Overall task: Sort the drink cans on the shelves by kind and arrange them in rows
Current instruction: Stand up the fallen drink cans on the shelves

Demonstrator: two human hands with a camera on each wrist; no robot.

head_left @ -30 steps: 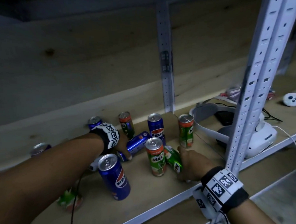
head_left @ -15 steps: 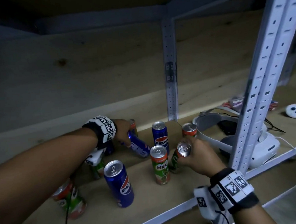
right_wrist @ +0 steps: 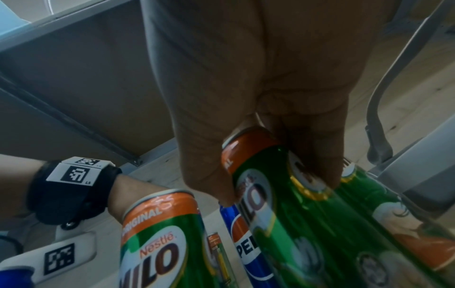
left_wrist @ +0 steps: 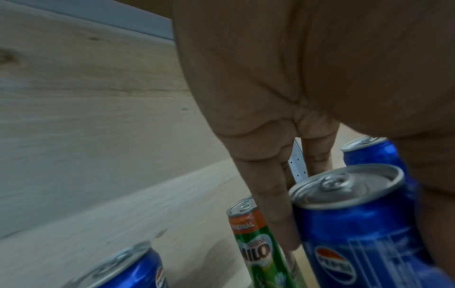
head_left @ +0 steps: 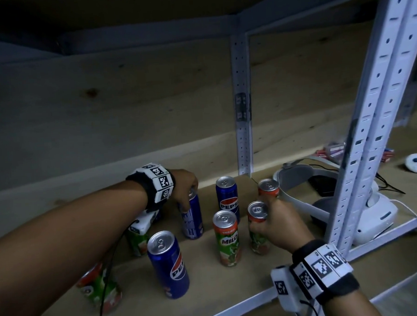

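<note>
Left hand: the left hand gripped a blue Pepsi can near its top, fingers curled round it; the can stood upright on the shelf, where half a second before it was tilted in the hand and a second before it lay flat.
Right hand: the right hand was wrapped round a green Milo can, fingers and thumb closed on its side; that can too had come up from lying on its side to standing.
What that means: both fallen cans were righted, so nothing in the middle of the shelf lay flat; sorting by kind looked barely begun, to my eye.
Pepsi cans: one stood free at the back, another at the front, well apart from each other.
Milo cans: one stood just left of the held one, one behind it, and two more sat partly hidden under the left forearm.
Mix: blue and green were interleaved, no rows yet.
Beside the cans: a white headset lay to the right, past the shelf post.
</note>
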